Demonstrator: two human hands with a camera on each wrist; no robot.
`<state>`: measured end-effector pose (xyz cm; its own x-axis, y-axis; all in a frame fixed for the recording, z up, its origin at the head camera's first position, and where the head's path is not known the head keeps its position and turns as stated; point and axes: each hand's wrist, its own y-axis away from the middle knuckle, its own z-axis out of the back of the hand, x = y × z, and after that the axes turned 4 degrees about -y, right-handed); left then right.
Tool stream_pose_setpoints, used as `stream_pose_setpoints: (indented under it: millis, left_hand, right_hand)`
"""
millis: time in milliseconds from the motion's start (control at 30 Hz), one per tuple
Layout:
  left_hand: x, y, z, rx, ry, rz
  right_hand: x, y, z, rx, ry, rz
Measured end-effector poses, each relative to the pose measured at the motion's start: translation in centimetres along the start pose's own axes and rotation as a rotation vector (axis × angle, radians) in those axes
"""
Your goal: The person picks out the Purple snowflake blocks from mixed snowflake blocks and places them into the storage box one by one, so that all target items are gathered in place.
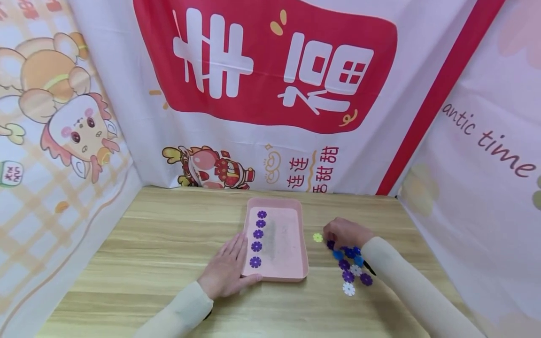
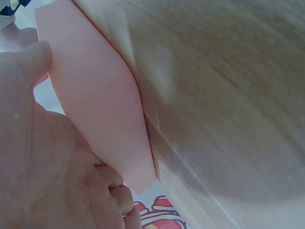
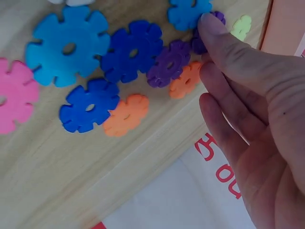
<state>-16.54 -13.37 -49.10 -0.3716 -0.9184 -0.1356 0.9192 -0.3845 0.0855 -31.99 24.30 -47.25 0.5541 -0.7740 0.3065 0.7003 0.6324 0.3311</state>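
Observation:
A pink tray [image 1: 276,279] lies on the table with several purple snowflake discs [image 1: 256,246] in a column along its left inner side. My left hand [image 1: 228,270] rests against the tray's near left corner, fingers straight along the left side and thumb along the front. In the left wrist view it touches the tray's outer wall [image 2: 95,90]. Right of the tray, my right hand [image 1: 346,233] pinches a dark purple snowflake disc [image 3: 198,45] between thumb and fingers, at the far end of a loose pile. The fingers partly hide that disc.
The pile holds blue discs [image 3: 133,50], a light blue disc [image 3: 69,47], orange discs [image 3: 126,115], a pink disc [image 3: 16,95] and a white disc [image 1: 348,288]. A yellow-green disc [image 1: 317,237] lies between tray and right hand. Printed cloth [image 1: 270,155] hangs behind the table.

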Motion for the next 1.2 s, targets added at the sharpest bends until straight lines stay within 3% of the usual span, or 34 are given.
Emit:
stream_pose_setpoints:
  millis: [233, 433, 967, 1200]
  left_hand:
    - [0.0, -0.1, 0.0, -0.001, -0.004, -0.009]
    - [-0.1, -0.1, -0.2, 0.003, -0.01, -0.008]
    - [0.0, -0.1, 0.1, -0.005, -0.031, -0.019]
    - [0.0, -0.1, 0.1, -0.006, -0.023, -0.007]
  right_hand:
    - [0.2, -0.8, 0.7, 0.069, -0.062, -0.131]
    - [0.2, -0.7, 0.6, 0.092, -0.06, -0.162]
    - [1.1, 1.2, 2.5, 0.054, -0.011, -0.065]
    - [2.2, 1.6, 4.0, 0.023, 0.023, 0.03]
